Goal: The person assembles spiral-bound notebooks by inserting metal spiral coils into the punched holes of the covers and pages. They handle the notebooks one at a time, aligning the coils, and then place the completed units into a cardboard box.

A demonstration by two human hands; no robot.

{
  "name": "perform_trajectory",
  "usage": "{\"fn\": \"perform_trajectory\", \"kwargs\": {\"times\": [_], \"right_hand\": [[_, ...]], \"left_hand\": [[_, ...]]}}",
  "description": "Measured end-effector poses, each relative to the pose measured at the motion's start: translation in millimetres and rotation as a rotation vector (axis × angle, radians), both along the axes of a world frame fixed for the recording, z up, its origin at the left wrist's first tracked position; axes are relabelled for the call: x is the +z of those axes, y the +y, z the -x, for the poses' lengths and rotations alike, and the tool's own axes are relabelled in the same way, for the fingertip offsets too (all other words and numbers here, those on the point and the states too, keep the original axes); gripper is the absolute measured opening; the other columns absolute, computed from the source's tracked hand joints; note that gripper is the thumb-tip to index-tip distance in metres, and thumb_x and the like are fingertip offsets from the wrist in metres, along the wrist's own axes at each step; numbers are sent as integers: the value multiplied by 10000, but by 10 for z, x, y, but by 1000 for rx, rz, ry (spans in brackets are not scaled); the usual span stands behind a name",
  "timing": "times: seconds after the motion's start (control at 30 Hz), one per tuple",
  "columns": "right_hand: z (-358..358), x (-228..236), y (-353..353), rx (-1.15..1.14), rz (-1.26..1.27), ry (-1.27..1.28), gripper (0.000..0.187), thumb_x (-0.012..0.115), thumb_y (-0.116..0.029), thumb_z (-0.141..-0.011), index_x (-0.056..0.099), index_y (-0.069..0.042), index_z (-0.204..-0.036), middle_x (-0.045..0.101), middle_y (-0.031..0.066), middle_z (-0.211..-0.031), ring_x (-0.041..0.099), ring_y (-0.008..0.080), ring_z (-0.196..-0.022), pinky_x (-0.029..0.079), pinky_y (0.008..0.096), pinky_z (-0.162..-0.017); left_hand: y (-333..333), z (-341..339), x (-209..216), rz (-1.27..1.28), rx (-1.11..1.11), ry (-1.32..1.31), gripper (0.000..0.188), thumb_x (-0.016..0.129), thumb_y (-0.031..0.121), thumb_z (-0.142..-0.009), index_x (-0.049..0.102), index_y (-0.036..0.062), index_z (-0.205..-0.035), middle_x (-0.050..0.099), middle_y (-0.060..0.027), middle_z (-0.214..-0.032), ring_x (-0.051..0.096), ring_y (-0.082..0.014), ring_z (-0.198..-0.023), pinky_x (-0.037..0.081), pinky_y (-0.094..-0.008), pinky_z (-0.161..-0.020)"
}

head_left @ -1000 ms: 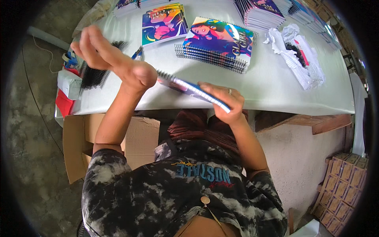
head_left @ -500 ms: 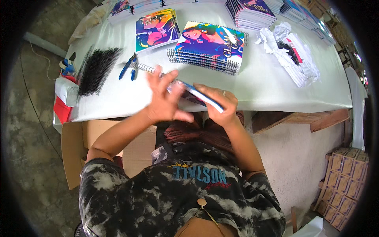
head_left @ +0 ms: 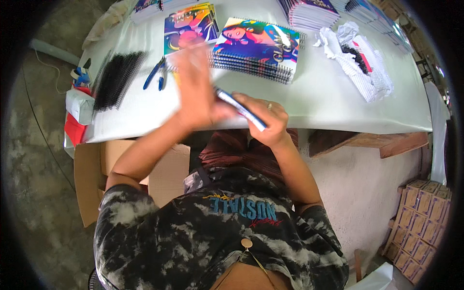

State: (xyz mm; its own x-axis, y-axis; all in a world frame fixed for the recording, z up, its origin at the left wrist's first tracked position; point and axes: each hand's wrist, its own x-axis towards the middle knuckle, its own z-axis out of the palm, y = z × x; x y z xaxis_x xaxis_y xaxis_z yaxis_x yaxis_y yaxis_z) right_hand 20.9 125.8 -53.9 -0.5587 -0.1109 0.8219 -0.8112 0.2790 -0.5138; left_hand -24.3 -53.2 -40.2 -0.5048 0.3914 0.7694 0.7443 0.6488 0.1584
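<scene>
My right hand (head_left: 267,118) grips a notebook (head_left: 245,111) edge-on above the table's near edge, thumb along its upper side. The notebook is tilted, its dark blue cover and white page edges showing. My left hand (head_left: 195,94) is smeared by motion at the notebook's far left end, its fingers stretched upward and the palm near the edge. Whether a wire coil lies under those fingers is hidden. Beyond it stands a stack of spiral-bound notebooks (head_left: 256,48) with colourful illustrated covers. Left of the hand lie blue-handled pliers (head_left: 155,76).
A pile of black spiral coils (head_left: 120,79) lies on the left of the white-covered table (head_left: 338,113). Further notebooks (head_left: 191,29) stand behind. Crumpled white paper (head_left: 355,63) holds dark coils at right. An open cardboard box (head_left: 166,169) sits below; small boxes (head_left: 419,227) are stacked at lower right.
My left hand has swept upward, its spread fingers now more upright and blurred. The right hand keeps its hold on the notebook, which has shifted slightly. The view has tilted a little.
</scene>
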Motion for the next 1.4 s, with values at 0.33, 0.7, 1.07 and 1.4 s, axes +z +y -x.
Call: {"fn": "perform_trajectory", "kwargs": {"times": [0.33,0.7,1.07,1.4], "right_hand": [[10,-46,-47,2,26,-32,351,593,72,-653,627,-3,-994,661,144,-894,660,264,-764,519,330,-655],[5,-47,-107,30,233,-233,283,642,38,-730,647,-32,-1004,661,136,-920,653,257,-787,505,321,-674],[41,-101,-87,193,212,-443,353,609,-31,-809,579,-49,-1160,626,123,-1090,618,198,-958,461,279,-823],[15,-19,-43,166,-107,-115,539,561,99,-641,565,-50,-1159,597,137,-1124,605,289,-978,489,358,-816]], "left_hand": [[33,-110,-224,96,-75,58,1023,440,774,-692,328,-62,-1270,230,-252,-1380,233,-383,-1291,193,-512,-1048],[33,-274,-446,73,-255,122,944,462,733,-701,369,11,-1302,291,-267,-1319,310,-433,-1201,158,-600,-995],[217,257,652,-43,-103,396,357,672,447,-720,579,103,-691,546,-67,-810,533,-245,-759,410,-367,-668],[-93,136,101,-81,-181,372,1035,365,790,-716,282,-25,-1348,303,-247,-1339,194,-422,-1296,59,-555,-1047]]}}
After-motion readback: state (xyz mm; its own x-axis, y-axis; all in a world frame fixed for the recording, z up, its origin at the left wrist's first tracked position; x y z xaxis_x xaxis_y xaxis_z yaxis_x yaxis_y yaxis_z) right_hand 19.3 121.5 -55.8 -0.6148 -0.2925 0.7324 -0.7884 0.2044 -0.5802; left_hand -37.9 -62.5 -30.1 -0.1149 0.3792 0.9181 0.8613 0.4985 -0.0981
